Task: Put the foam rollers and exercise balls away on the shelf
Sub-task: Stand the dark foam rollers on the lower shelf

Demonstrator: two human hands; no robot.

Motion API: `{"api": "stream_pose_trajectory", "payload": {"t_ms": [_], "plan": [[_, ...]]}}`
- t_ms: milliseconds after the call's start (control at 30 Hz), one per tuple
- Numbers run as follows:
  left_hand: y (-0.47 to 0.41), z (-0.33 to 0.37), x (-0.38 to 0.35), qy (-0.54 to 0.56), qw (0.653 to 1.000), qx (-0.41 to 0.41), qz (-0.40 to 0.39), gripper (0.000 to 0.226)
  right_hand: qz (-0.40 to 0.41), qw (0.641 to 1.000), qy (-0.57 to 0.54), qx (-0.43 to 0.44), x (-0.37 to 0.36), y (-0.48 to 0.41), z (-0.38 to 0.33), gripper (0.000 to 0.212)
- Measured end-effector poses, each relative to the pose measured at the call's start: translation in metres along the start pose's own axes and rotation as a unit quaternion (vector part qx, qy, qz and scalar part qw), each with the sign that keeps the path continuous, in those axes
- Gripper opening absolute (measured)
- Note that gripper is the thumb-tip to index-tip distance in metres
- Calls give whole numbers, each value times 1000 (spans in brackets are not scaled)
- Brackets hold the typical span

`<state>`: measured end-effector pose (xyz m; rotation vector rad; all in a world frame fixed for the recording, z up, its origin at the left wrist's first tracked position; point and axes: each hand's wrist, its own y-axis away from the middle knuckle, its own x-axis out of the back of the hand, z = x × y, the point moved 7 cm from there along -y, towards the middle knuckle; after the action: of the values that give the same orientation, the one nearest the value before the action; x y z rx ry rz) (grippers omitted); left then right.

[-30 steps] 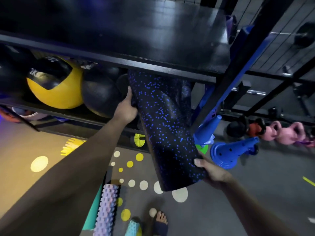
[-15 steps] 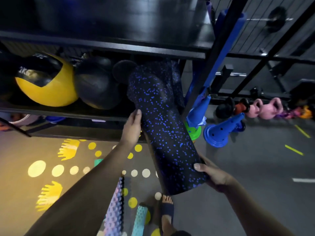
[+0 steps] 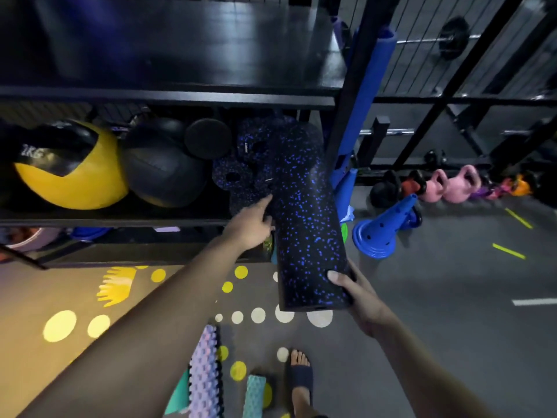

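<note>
A long black foam roller with blue speckles slants with its far end inside the black shelf, at the right end of the middle level. My right hand grips its near end from below. My left hand rests against the roller's left side, fingers pointing into the shelf. Two shorter speckled rollers lie end-on in the shelf just left of it. A yellow and black ball and a black ball sit further left on the same level.
On the floor near my feet lie a lilac knobbly roller and two teal rollers. Blue cones and pink kettlebells stand to the right of the shelf. A blue padded post rises at the shelf's right corner.
The long roller has slid deeper into the shelf. My left hand has slipped down its side, from gripping near the top to resting at mid-length. My right hand stays at the near end.
</note>
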<state>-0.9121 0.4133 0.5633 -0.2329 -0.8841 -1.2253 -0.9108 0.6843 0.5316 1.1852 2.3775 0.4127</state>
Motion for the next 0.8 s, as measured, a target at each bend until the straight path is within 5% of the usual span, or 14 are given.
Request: {"api": "stream_pose_trajectory", "payload": {"t_ms": [233,467,800], "plan": [[-75,8,39,-156,985,-26,67,64,-30,997,-66,18,2,-51,-13,85],[-165,32,59,-327,944,-6,42,98,-42,998,-55,12,21,-98,-35,92],[-224,2,69,-501,865,29,11,78,-56,998,-26,29,24,-117,-39,79]]}}
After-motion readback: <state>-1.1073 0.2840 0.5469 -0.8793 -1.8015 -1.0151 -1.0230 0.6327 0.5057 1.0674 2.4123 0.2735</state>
